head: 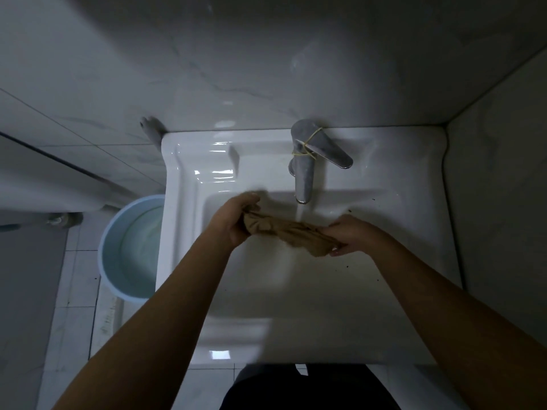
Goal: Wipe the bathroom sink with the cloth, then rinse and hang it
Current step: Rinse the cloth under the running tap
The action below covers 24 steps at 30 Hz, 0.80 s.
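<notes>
Tan cloth (291, 232), bunched into wrinkled rope, stretched between grips over glossy white ceramic sink (414, 179). One end in curled left hand (236, 220) grip, other in curled right hand (352, 235) grip. Water stream (300, 213) from chrome faucet (305, 173) (yellow rubber band (307, 153) round it) lands midway between grips.

Ends of cloth (284, 230) buried inside left hand (236, 220) and right hand (352, 235). Left fingertips (254, 199) motion-blurred. Bucket (130, 250) half hidden behind sink (183, 208) rim. Dark specks (350, 209) on basin: possibly dirt, too small.
</notes>
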Tool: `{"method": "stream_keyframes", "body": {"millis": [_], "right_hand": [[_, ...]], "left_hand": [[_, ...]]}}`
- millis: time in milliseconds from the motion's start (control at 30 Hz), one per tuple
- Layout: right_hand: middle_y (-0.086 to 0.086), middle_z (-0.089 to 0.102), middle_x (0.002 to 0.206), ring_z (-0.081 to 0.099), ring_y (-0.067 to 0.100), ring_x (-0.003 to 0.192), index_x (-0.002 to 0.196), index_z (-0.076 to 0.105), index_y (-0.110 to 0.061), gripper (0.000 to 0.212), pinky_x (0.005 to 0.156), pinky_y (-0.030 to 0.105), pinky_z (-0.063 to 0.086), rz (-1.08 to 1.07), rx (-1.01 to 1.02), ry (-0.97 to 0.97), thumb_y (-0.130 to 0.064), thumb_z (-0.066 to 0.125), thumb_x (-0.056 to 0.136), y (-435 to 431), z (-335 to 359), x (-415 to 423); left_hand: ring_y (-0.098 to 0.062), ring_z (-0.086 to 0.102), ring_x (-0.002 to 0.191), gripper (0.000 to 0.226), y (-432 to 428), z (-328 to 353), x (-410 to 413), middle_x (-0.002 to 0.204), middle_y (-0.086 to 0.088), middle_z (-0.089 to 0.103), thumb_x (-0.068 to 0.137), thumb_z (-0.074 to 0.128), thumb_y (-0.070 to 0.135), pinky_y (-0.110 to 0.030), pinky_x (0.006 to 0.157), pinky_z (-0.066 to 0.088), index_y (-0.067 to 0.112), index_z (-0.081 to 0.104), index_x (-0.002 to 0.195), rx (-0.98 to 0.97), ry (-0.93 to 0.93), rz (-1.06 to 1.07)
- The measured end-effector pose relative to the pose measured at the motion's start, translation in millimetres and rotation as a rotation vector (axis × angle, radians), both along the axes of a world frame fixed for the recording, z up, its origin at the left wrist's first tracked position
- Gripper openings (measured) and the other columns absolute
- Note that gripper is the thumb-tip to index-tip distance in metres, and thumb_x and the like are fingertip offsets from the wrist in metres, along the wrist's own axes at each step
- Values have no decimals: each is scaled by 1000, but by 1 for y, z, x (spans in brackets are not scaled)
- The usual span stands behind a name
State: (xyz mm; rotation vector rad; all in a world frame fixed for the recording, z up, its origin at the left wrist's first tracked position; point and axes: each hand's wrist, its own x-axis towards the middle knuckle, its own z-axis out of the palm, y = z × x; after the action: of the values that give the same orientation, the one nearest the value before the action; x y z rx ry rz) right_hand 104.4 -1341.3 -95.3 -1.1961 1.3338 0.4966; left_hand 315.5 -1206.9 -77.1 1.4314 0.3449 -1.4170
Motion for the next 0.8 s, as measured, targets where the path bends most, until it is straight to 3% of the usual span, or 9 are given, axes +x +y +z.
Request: {"method": "stream_keyframes", "body": {"millis": [100,200,300,433,500,567,667,733,800], "right_hand": [[16,69,97,68,25,83,93,65,-6,19,92,46,56,-434,230,-159,-24,60,97,3,-2,1],[16,72,92,70,26,88,92,67,-3,21,87,44,59,-784,449,-345,-20,56,98,8,-3,8],[8,72,75,71,18,70,88,68,-7,18,72,33,59,-791,472,-476,-13,54,96,11,1,15],[9,69,105,68,21,86,125,66,-12,37,70,34,57,-600,556,-577,-6,48,94,16,5,21],[10,69,98,65,22,83,116,72,-18,42,66,32,53,-411,453,-586,-1,47,86,16,6,24],[11,70,89,65,27,80,100,78,-22,45,65,30,51,-190,174,-507,1,49,75,13,10,24],[-8,68,77,63,17,78,84,72,-33,43,62,23,45,-61,-215,-339,5,55,78,5,7,21],[-11,69,84,63,13,80,89,69,-34,45,61,23,47,-135,-292,-312,7,56,79,2,1,17],[-7,71,88,65,15,81,91,71,-31,40,64,26,51,-227,-346,-274,5,58,81,1,-7,14]], "left_hand": [[-25,67,69,24,6,-5,-9,82,-12,68,96,56,28,-27,52,57,8,67,88,34,215,138],[-19,64,46,26,17,-18,-25,60,-10,69,89,65,31,-20,39,48,8,65,77,179,347,221],[-10,45,31,39,21,-19,-44,43,1,48,81,67,39,-13,32,31,12,56,55,183,451,47],[-19,61,70,38,4,-16,-55,85,-5,63,90,63,53,-28,59,50,16,66,80,158,292,-124],[-21,64,85,39,-5,-14,-53,98,-5,66,89,65,53,-30,66,57,15,67,97,113,300,-82],[-21,69,86,39,-11,-13,-51,95,-7,74,96,57,48,-29,64,59,14,69,110,45,221,-160],[-27,72,92,41,-14,-14,-48,111,-15,75,98,56,32,-36,72,62,5,63,129,-5,91,-245],[-29,71,90,31,-14,-12,-46,110,-18,73,96,55,20,-42,79,61,3,66,118,-49,133,-198],[-27,68,78,14,-13,-11,-44,89,-13,70,94,53,13,-42,83,57,10,67,94,-79,193,-93]]}}
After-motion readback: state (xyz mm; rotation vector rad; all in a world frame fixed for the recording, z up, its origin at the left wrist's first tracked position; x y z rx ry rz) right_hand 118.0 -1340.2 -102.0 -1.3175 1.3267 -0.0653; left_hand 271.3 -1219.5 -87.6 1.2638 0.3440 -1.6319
